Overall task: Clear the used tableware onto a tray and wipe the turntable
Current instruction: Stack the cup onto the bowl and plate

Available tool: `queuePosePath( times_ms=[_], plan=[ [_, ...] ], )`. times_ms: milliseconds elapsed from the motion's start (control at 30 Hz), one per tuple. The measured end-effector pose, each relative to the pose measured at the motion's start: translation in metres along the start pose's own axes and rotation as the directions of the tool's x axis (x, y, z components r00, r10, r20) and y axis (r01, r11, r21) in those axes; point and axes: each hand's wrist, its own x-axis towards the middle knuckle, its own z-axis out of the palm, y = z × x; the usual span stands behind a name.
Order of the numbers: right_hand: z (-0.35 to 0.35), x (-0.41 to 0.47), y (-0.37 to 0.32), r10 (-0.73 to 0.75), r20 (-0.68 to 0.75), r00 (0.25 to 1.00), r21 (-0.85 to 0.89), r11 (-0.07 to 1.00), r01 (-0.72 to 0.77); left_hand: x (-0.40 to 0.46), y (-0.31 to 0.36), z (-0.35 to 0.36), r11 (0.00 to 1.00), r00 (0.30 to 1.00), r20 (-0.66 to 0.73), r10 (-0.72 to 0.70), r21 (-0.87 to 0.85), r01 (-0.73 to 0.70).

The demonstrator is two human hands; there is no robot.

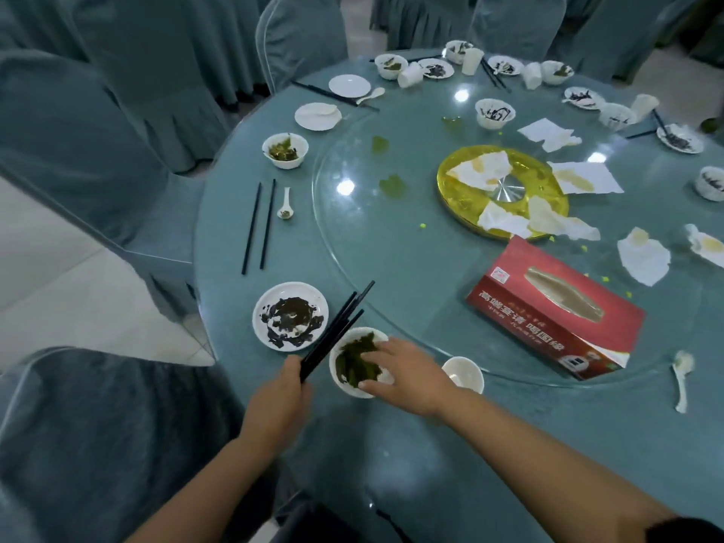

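My left hand (288, 389) grips a bundle of black chopsticks (340, 327) that point up and to the right. My right hand (407, 374) grips the rim of a white bowl (344, 382) holding green leafy leftovers, at the table's near edge. A dirty white plate (290, 316) with dark residue lies just left of the chopsticks. A small white cup (464, 373) stands right of my right hand. The glass turntable (391, 244) carries stained napkins (642, 260), a gold centre disc (462, 190) and a red tissue box (556, 311).
More used bowls (285, 150), plates (317, 116), cups (472, 61), spoons (285, 205) and a chopstick pair (258, 225) ring the round table. A white spoon (681, 382) lies at the near right. Covered chairs (98, 143) crowd the left and far sides.
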Motion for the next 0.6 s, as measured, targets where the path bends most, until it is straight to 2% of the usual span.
queuePosePath(
  times_ms=[133,300,467,600],
  plan=[
    [0.012,0.015,-0.002,0.024,0.08,0.997,-0.167,0.986,-0.01,0.002,-0.031,-0.002,0.992,0.997,0.03,-0.073,0.105,0.07],
    [0.021,0.018,0.001,0.04,0.121,0.992,-0.249,0.968,-0.009,0.005,-0.051,0.011,0.963,0.974,0.128,-0.184,0.221,0.153],
    [0.024,0.013,0.008,0.068,0.12,0.99,-0.269,0.963,-0.034,0.021,-0.037,0.021,0.935,0.96,0.221,-0.171,0.343,0.088],
    [0.022,0.008,0.015,0.11,0.096,0.989,-0.261,0.962,-0.082,0.036,-0.02,0.028,0.913,0.965,0.21,-0.154,0.405,0.058]
  ],
)
